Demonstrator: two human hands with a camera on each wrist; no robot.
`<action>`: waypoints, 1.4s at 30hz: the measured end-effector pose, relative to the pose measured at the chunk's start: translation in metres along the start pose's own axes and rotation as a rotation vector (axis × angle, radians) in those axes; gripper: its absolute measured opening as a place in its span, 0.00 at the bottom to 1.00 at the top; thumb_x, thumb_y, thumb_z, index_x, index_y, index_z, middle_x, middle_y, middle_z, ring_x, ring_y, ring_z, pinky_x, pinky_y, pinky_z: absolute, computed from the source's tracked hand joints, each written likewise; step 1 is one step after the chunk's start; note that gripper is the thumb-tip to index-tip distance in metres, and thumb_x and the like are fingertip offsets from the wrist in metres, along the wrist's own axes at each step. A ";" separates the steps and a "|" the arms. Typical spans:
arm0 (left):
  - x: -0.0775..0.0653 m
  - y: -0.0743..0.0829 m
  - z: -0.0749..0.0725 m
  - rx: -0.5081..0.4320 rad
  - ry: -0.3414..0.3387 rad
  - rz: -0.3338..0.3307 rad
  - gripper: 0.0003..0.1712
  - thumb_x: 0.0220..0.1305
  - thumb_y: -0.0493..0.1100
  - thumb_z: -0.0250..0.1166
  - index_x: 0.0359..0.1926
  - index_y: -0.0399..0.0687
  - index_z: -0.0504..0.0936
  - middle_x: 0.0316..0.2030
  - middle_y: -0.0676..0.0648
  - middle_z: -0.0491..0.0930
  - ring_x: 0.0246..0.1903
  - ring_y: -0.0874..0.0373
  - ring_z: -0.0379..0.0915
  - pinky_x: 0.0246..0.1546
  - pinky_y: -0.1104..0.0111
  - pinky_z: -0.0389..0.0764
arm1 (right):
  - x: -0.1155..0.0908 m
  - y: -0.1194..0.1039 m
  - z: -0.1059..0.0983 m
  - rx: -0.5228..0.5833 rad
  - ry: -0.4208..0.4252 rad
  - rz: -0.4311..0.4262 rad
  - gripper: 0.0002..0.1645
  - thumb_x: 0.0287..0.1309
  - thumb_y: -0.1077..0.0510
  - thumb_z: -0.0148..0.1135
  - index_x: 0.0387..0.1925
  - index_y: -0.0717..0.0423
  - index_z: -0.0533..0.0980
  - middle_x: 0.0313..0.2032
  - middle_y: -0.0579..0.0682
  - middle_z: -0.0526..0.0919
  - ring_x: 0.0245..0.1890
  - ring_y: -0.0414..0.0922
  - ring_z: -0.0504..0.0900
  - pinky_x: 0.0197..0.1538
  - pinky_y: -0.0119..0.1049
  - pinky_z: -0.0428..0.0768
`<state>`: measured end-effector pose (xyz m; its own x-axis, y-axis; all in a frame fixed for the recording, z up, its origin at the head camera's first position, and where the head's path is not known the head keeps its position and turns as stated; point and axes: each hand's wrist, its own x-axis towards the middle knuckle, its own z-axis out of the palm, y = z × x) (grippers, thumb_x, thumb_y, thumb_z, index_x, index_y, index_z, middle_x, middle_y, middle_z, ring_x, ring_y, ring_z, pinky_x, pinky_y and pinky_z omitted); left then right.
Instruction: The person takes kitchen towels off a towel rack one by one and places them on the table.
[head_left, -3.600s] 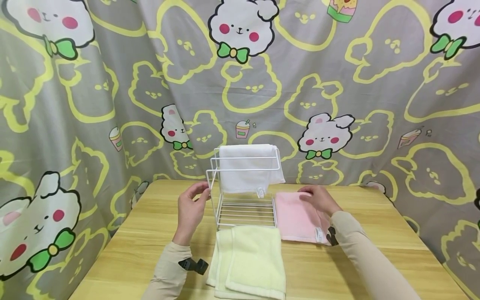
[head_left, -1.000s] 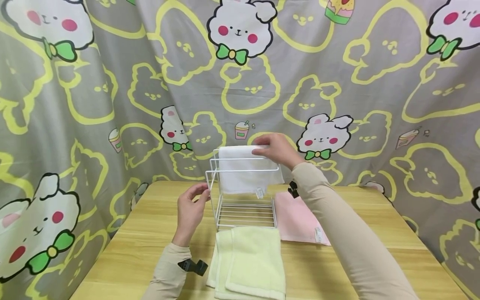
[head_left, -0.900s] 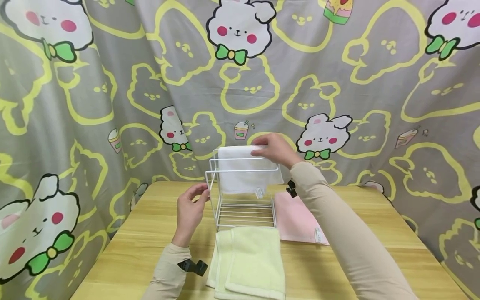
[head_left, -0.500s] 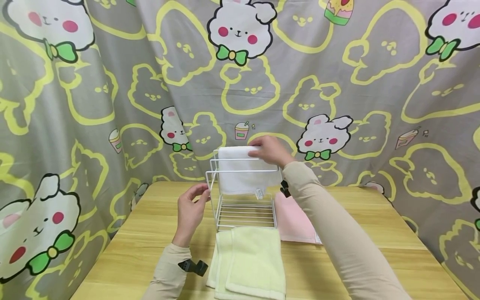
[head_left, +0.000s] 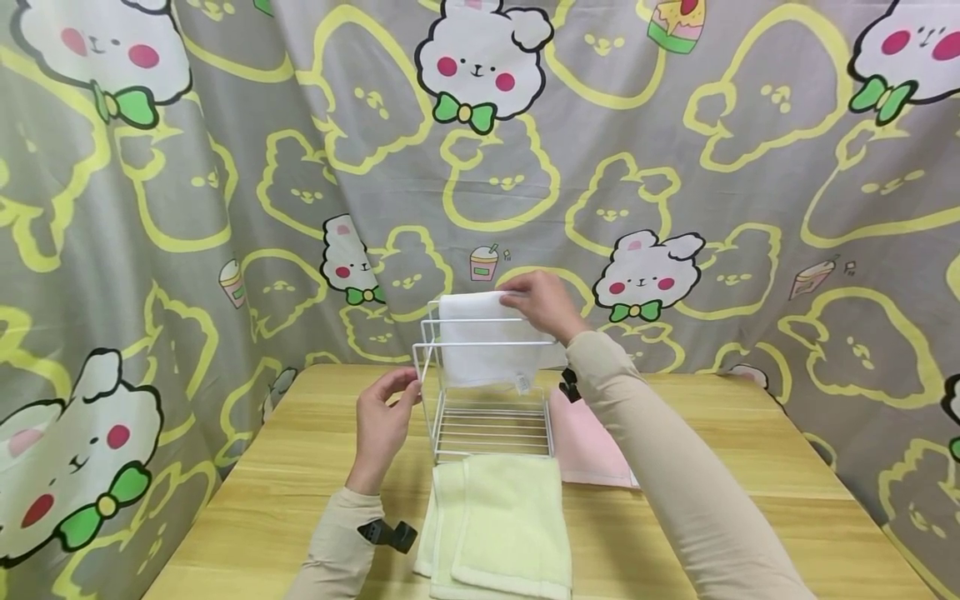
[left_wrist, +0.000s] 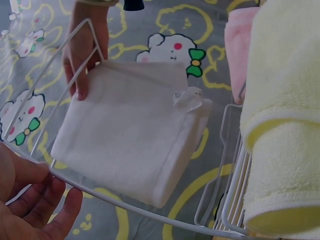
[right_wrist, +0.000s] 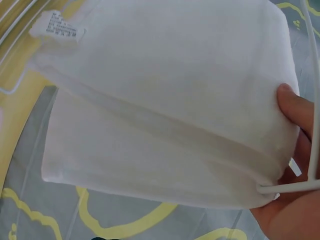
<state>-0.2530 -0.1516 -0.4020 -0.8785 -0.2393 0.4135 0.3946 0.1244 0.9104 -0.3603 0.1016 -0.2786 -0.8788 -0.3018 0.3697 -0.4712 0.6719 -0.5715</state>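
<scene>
A white wire rack [head_left: 491, 343] stands on the table, and a folded white towel [head_left: 480, 362] hangs over its rearmost top bar. My right hand [head_left: 546, 304] pinches the upper right part of this towel; in the right wrist view the thumb [right_wrist: 295, 107] lies on the cloth beside the bar's end. My left hand [head_left: 385, 421] holds the rack's left side wire between thumb and fingers, which the left wrist view shows close up. In front of the rack lies a folded pale yellow towel [head_left: 513, 525]. A pink towel [head_left: 588, 446] lies to its right, partly hidden under my right forearm.
The rack's two nearer top bars carry no cloth, and its wire base [head_left: 491, 429] sits low behind the yellow towel. A grey patterned curtain [head_left: 300, 208] hangs behind and beside the wooden table [head_left: 285, 467].
From the pink towel, my right hand has moved up and left to the white towel's top, then slid slightly further left along it. The left hand has stayed on the rack.
</scene>
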 end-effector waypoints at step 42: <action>-0.001 0.000 0.000 0.008 0.002 -0.001 0.10 0.67 0.29 0.67 0.48 0.27 0.84 0.43 0.31 0.84 0.40 0.58 0.82 0.42 0.73 0.90 | -0.047 -0.025 -0.051 0.275 0.313 -0.028 0.17 0.65 0.51 0.70 0.53 0.49 0.86 0.52 0.51 0.88 0.54 0.45 0.86 0.56 0.43 0.87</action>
<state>-0.2522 -0.1516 -0.4023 -0.8783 -0.2414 0.4127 0.3916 0.1318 0.9106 -0.3035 0.1337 -0.2447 -0.8197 -0.0688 0.5687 -0.5348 0.4479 -0.7165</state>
